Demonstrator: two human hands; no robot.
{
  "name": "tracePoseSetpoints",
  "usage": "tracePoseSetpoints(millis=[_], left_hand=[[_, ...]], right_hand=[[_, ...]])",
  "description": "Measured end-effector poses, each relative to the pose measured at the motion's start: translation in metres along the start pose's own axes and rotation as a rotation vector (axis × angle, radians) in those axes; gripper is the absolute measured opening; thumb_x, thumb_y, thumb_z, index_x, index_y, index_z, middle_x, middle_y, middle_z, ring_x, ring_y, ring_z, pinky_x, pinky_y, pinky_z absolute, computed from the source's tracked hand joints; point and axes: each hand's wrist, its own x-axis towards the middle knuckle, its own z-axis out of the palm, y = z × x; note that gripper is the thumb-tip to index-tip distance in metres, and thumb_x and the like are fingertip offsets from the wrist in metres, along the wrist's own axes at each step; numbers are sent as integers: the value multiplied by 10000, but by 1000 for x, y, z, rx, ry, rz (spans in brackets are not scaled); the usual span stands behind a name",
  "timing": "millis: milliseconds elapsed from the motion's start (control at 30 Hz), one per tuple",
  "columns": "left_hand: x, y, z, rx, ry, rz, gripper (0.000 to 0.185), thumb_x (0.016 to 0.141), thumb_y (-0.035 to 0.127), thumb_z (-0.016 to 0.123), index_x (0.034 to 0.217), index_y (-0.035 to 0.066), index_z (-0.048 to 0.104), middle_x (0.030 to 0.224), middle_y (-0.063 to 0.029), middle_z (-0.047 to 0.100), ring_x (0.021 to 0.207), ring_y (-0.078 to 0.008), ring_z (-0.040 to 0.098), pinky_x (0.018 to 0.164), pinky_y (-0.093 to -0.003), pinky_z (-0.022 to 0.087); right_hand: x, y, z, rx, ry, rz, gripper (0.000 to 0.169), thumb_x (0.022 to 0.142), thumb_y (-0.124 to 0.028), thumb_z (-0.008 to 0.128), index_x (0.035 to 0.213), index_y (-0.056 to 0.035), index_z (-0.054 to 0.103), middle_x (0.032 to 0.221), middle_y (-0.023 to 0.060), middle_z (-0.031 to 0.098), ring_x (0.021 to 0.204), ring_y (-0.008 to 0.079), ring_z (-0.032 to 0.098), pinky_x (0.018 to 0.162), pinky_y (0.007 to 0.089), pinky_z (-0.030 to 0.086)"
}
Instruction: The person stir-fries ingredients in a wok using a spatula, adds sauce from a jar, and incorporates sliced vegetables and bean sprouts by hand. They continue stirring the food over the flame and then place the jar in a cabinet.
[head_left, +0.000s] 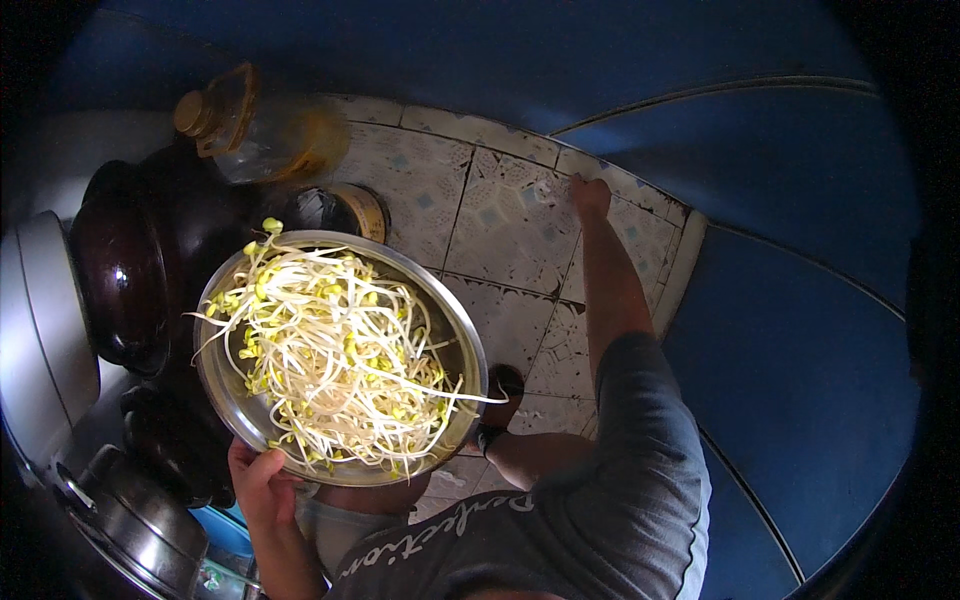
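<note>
My left hand (262, 480) grips the near rim of a round stainless steel bowl (472, 330), with the thumb over the edge. A heap of soybean sprouts (337, 360) fills much of this bowl; white stems and yellow heads show. A few sprouts hang over the rim. My right hand (592, 196) is stretched far forward, away from the bowl, and appears in front of the tiled floor's border by the blue panels. Its fingers look curled, but they are mostly hidden, and whether they hold anything cannot be seen.
Dark glazed earthenware jars (124, 262) stand at the left, beside a large plastic jug (277, 142) with a handle. A metal pot (142, 517) is at lower left. Blue panels (787, 202) border the white patterned tile floor (510, 217).
</note>
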Motion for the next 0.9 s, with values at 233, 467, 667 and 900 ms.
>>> tracePoseSetpoints(millis=[233, 467, 667, 900], left_hand=[[4, -6, -7, 15, -20, 18, 486, 597, 22, 556, 1066, -62, 459, 985, -151, 571, 842, -233, 593, 699, -312, 503], [3, 15, 19, -38, -58, -70, 355, 664, 0, 536, 1010, -57, 482, 881, -128, 585, 672, -172, 608, 467, -210, 523], [8, 17, 5, -205, -280, -141, 267, 719, -1, 513, 985, -24, 500, 838, -95, 595, 634, -121, 591, 487, -199, 505], [3, 4, -14, -175, -396, -60, 271, 719, 11, 505, 987, -34, 508, 815, -77, 592, 622, -126, 592, 462, -200, 506]], right_hand=[[-3, -2, 29, -34, -8, -102, 324, 753, -342, 536, 715, -31, 618, 826, 149, 598, 791, 277, 592, 702, 424, 473], [-127, 13, -14, 613, -27, -84, 244, 752, -244, 544, 745, -2, 568, 644, 97, 566, 529, 222, 512, 537, 391, 404], [-299, -24, -139, 1143, -71, 148, 147, 807, -133, 527, 689, -48, 501, 591, -50, 452, 538, 42, 405, 483, 195, 320], [-367, -25, -202, 1257, -139, -71, 25, 744, -35, 486, 734, -58, 491, 571, 3, 496, 453, 59, 411, 412, 196, 325]])
